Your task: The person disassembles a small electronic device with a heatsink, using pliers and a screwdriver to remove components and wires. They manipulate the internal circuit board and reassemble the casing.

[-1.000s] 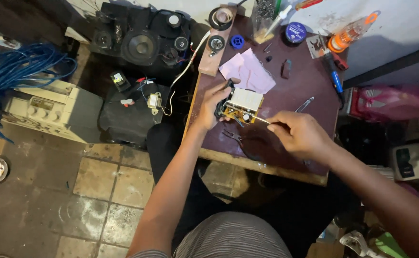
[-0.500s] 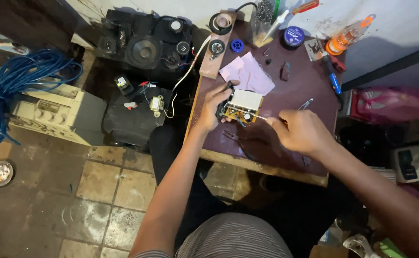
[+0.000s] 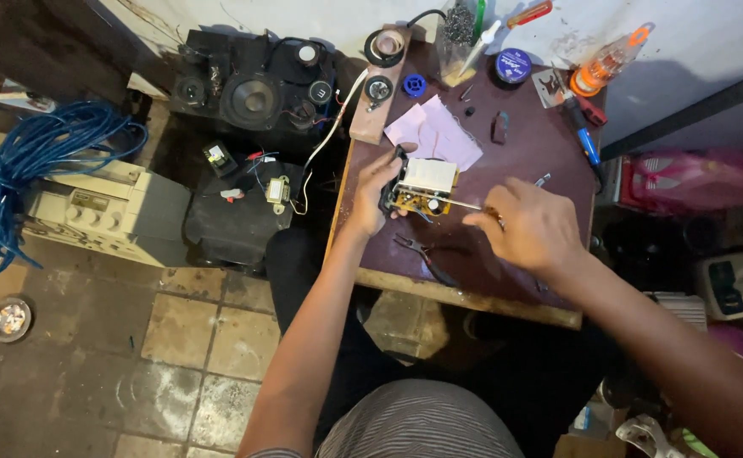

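While steadied over the dark desk, circuit board: left hand fingers curl closed round its edge, keeping it tilted for access. Right hand pinches thin metal tool, tip touching board. Pliers lie just below; pink paper beyond.

I count one circuit board on my tabletop, one pair of pliers, two pink paper sheets, one orange bottle and one round blue tin. On the floor: one blue cable coil, one speaker unit.
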